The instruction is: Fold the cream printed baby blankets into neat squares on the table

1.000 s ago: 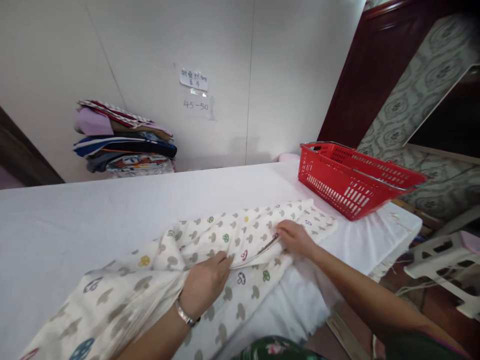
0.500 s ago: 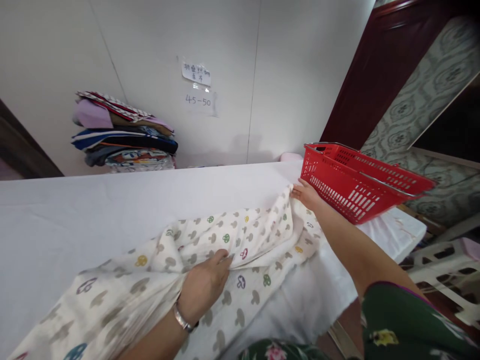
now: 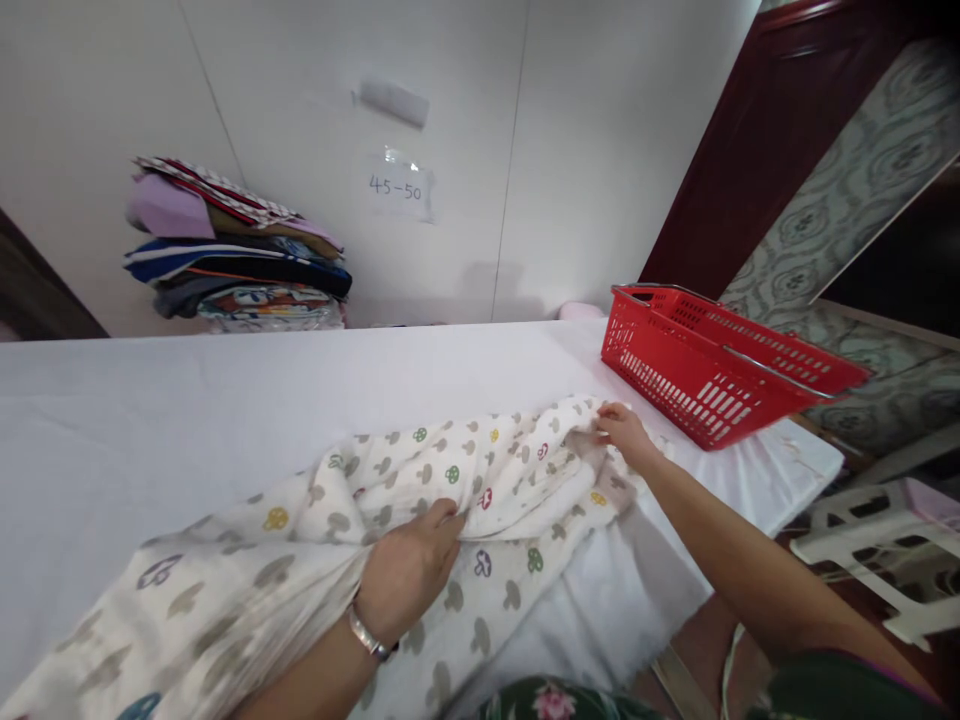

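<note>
A cream cloth with a mushroom print (image 3: pixel 420 475) lies bunched along the near edge of a white-covered table (image 3: pixel 225 400). My left hand (image 3: pixel 409 570), with a metal bracelet on the wrist, is closed on a fold of the cloth near its middle. Further right, my right hand (image 3: pixel 622 432) pinches the cloth's right end, a short way from the red basket (image 3: pixel 712 365).
The red plastic basket with metal handles stands on the table's right end. A stack of folded fabrics (image 3: pixel 232 255) rests against the wall at the back left, below a paper label reading 45-50 (image 3: pixel 401 187). A white plastic stool (image 3: pixel 885 540) is on the floor at right.
My right hand first pulled the cloth's right end up towards the basket, then came back down and nearer with it. My left hand stayed clamped on the fold.
</note>
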Available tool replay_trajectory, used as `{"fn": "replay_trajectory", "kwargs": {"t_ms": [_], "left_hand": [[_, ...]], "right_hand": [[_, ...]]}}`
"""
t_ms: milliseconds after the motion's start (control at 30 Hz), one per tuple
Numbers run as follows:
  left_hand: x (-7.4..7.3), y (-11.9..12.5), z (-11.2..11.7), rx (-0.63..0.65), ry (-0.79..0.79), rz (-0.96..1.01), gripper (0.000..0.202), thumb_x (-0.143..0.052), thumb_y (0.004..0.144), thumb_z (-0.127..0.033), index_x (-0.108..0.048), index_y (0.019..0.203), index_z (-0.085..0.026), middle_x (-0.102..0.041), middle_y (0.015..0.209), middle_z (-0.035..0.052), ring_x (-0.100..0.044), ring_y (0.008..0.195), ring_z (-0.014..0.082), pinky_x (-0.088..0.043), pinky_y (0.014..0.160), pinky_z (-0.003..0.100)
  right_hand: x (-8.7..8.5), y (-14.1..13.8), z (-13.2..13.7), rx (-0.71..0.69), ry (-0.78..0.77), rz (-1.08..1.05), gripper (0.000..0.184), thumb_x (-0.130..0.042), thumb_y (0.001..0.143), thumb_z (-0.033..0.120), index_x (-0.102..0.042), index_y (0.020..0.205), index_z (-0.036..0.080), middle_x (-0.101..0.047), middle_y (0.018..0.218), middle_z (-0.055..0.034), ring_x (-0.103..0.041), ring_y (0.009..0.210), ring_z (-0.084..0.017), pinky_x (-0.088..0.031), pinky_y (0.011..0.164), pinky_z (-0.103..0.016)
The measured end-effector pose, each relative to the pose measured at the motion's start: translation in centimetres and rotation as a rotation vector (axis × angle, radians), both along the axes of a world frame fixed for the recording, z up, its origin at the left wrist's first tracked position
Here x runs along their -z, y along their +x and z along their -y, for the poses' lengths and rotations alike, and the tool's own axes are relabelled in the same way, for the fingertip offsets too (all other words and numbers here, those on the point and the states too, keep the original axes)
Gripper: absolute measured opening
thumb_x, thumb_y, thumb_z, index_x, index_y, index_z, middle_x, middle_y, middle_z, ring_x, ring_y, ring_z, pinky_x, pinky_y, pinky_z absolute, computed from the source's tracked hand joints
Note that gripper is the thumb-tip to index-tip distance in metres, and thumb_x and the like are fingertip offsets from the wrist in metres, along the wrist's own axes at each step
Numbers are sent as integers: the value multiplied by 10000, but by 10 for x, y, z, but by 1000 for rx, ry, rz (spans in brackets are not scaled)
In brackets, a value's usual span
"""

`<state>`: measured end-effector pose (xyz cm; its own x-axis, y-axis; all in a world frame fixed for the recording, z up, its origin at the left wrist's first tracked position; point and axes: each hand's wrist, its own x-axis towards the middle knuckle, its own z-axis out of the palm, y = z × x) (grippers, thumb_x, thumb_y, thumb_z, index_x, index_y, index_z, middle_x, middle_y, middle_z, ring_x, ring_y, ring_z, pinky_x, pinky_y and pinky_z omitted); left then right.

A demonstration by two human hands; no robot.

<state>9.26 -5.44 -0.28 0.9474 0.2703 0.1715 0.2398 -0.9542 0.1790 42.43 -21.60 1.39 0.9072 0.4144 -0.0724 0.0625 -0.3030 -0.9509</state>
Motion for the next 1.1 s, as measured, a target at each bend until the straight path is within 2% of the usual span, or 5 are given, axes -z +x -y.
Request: {"fn": "replay_trajectory", "kwargs": {"t_ms": [333, 567, 733, 967, 1100], "left_hand": [[1, -1, 0, 17, 26, 37, 210, -358, 853, -195, -548, 938, -221, -547, 1105, 6, -579, 650, 98, -403, 531, 230], [4, -3, -1, 11, 22, 53, 213, -357, 848, -194, -554, 925, -223, -540, 1118, 10, -576, 636, 94, -373, 501, 226], [5, -3, -2, 19, 20, 65, 217, -360, 845, -194, -561, 924, -219, -540, 1115, 16, -581, 648, 95, -387, 512, 220], [-2, -3, 4, 66, 60, 147, 226, -344, 862, -192, -548, 954, -223, -553, 1089, 16, -556, 606, 78, -380, 506, 208], [-7, -1, 12, 116, 67, 115, 172, -387, 838, -175, -549, 884, -210, -570, 966, 20, -528, 569, 77, -353, 482, 207]], "right_hand": [[1, -21, 4, -137, -19, -217, 247, -597, 678, 129, -457, 874, 182, -651, 821, -56, -632, 661, -140, -447, 440, -184], [11, -23, 0, -269, -310, -261, 212, -703, 622, 267, -536, 675, 147, -613, 540, -18, -445, 336, -65, -234, 281, -160], [3, -34, -3, -363, -299, -340, 255, -712, 566, 241, -469, 555, 164, -463, 392, 58, -319, 310, -27, -113, 287, -144], [-32, -34, 36, -234, 135, -235, 248, -671, 579, 239, -450, 678, 184, -514, 591, 53, -485, 503, -56, -352, 394, -141], [-15, -38, 59, -85, 22, -290, 255, -653, 573, 181, -480, 759, 188, -533, 553, 46, -521, 479, -100, -465, 468, -230]]}}
